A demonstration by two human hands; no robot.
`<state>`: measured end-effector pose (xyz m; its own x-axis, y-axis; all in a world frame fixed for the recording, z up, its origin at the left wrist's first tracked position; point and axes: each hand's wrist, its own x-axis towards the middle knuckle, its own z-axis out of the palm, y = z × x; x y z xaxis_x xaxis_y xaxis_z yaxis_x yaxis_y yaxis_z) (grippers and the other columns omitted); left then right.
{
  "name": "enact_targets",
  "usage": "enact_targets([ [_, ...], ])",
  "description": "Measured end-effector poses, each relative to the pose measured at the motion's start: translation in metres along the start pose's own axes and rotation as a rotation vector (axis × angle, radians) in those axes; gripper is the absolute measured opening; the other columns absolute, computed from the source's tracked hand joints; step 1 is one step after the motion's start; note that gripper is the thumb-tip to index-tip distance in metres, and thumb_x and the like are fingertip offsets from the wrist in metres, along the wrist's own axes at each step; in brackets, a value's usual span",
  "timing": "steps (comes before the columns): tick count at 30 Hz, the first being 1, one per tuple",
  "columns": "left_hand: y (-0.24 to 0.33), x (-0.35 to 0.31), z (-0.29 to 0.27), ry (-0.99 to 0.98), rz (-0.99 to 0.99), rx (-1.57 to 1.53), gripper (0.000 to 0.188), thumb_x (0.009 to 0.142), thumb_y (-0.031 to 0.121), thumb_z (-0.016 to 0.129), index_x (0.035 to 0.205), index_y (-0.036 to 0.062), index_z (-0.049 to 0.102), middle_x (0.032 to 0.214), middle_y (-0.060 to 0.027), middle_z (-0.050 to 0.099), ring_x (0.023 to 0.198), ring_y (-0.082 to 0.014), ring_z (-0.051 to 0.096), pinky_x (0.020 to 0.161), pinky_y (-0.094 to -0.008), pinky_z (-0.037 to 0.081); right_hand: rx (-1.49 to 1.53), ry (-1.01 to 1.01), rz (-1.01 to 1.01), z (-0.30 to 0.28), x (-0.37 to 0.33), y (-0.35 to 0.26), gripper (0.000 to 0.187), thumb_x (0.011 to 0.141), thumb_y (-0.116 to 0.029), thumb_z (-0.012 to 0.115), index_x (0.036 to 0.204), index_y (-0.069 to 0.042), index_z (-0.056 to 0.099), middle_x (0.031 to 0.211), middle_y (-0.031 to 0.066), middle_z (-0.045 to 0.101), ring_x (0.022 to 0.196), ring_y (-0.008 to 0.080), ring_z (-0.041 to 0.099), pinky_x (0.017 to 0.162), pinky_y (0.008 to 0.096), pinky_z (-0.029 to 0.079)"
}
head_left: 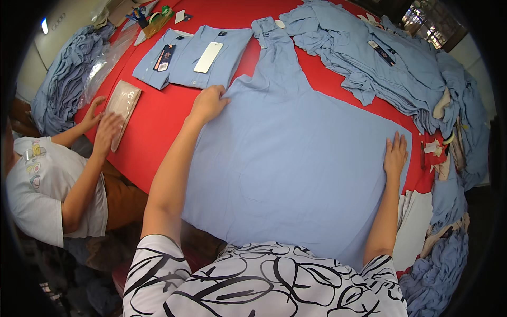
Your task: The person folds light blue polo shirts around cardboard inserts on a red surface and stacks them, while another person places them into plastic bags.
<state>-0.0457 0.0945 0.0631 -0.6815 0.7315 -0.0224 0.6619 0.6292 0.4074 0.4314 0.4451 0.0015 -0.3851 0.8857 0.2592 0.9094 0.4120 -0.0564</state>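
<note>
A light blue shirt (296, 164) lies spread across the red table in front of me, its near edge hanging toward my body. One narrow part of it, which looks like a sleeve, stretches to the far side. My left hand (209, 104) is closed on the shirt's left edge, fingers curled at the cloth. On the right edge my right hand (395, 156) rests flat, fingers stretched out. Just beyond my left hand are two folded blue shirts (232, 47) with tags, one bearing a blank white card (208, 57).
A co-worker (58, 185) at the left has both hands at a flat, clear-wrapped beige packet (122, 105). Heaped blue garments (364, 58) cover the far right; more are piled at far left (68, 74). Scissors (138, 17) and tape (167, 10) sit at the back. White sheets (414, 227) lie right.
</note>
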Motion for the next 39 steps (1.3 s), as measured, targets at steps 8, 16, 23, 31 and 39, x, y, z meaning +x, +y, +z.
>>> enact_targets([
  [8, -0.011, -0.017, -0.002, 0.282, -0.103, -0.130, 0.034, 0.085, 0.028, 0.073, 0.104, 0.0018, 0.062, 0.093, -0.0186, 0.069, 0.090, -0.0358, 0.067, 0.077, -0.0441, 0.050, 0.025, -0.037, -0.010, -0.041, -0.076, 0.003, 0.056, 0.100, -0.034, 0.049, 0.148, -0.008, 0.039, 0.157, 0.0177, 0.030, 0.146, 0.0376, 0.024, 0.118, 0.0520, 0.018],
  [16, -0.053, -0.147, 0.009, 0.440, -0.051, -0.004, 0.040, 0.088, 0.030, 0.069, 0.118, 0.0047, 0.062, 0.117, -0.0175, 0.060, 0.105, -0.0351, 0.057, 0.087, -0.0444, 0.046, 0.040, -0.081, 0.058, -0.066, -0.283, 0.017, 0.055, 0.098, -0.025, 0.053, 0.147, -0.002, 0.039, 0.156, 0.0198, 0.031, 0.146, 0.0389, 0.024, 0.118, 0.0504, 0.019],
  [23, -0.077, -0.187, 0.012, 0.687, -0.012, -0.016, 0.044, 0.088, 0.032, 0.071, 0.119, 0.0026, 0.059, 0.119, -0.0170, 0.056, 0.110, -0.0349, 0.052, 0.094, -0.0460, 0.042, 0.120, 0.084, 0.047, -0.066, -0.295, 0.041, 0.052, 0.098, -0.024, 0.054, 0.143, -0.002, 0.044, 0.153, 0.0208, 0.035, 0.144, 0.0378, 0.028, 0.117, 0.0517, 0.020],
  [31, -0.105, -0.279, 0.036, 0.386, -0.048, -0.103, 0.028, 0.093, 0.024, 0.067, 0.093, -0.0008, 0.054, 0.079, -0.0125, 0.051, 0.074, -0.0256, 0.050, 0.067, -0.0383, 0.042, 0.195, 0.169, 0.049, -0.079, -0.343, 0.040, 0.046, 0.091, -0.020, 0.063, 0.133, -0.003, 0.053, 0.145, 0.0220, 0.043, 0.135, 0.0421, 0.036, 0.115, 0.0499, 0.026],
  [39, -0.102, -0.277, 0.039, 0.445, -0.113, -0.269, 0.022, 0.095, 0.021, 0.066, 0.100, 0.0009, 0.059, 0.062, 0.0005, 0.041, 0.057, -0.0108, 0.037, 0.052, -0.0302, 0.033, -0.001, -0.101, 0.721, -0.127, -0.244, 0.109, 0.072, 0.091, -0.048, 0.058, 0.150, -0.013, 0.036, 0.153, 0.0198, 0.034, 0.141, 0.0456, 0.028, 0.112, 0.0606, 0.025],
])
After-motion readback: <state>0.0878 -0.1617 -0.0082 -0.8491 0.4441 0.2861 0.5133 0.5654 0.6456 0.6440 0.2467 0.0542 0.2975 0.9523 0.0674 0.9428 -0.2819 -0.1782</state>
